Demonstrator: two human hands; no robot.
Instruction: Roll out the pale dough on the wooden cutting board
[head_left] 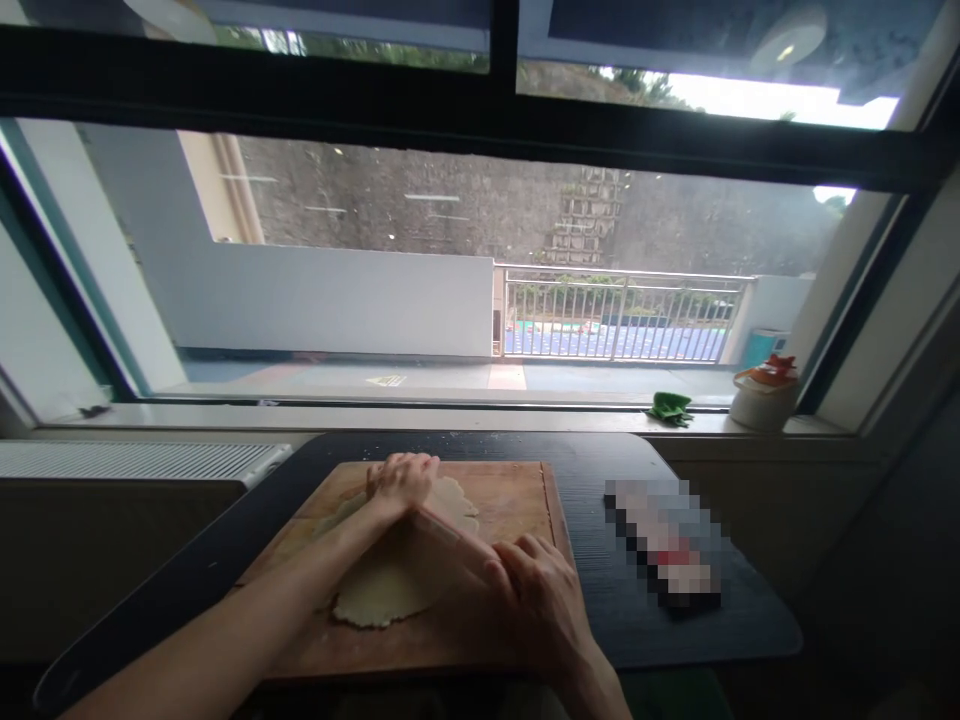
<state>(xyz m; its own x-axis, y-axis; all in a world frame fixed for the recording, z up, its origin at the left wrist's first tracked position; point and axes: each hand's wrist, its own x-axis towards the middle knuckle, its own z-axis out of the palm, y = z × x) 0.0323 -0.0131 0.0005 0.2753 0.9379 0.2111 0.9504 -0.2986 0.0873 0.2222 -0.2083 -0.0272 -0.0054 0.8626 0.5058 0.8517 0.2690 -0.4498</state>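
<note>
A flat sheet of pale dough (386,590) with ragged edges lies on a wooden board (514,490). Across the dough, at a slant, rests a rolling pin (455,538). My left hand (403,480) is closed over its far end, near the board's back edge. On the near end my right hand (538,580) is closed too, fingers curled round the pin. Both hands and my left forearm hide part of the dough and the ends of the pin.
The board sits on a dark table (600,455) below a wide window. A pixelated flat object (664,550) lies to the right. On the sill (525,418) are a crumpled green item (670,407) and a whitish container (761,402). A radiator (135,460) stands left.
</note>
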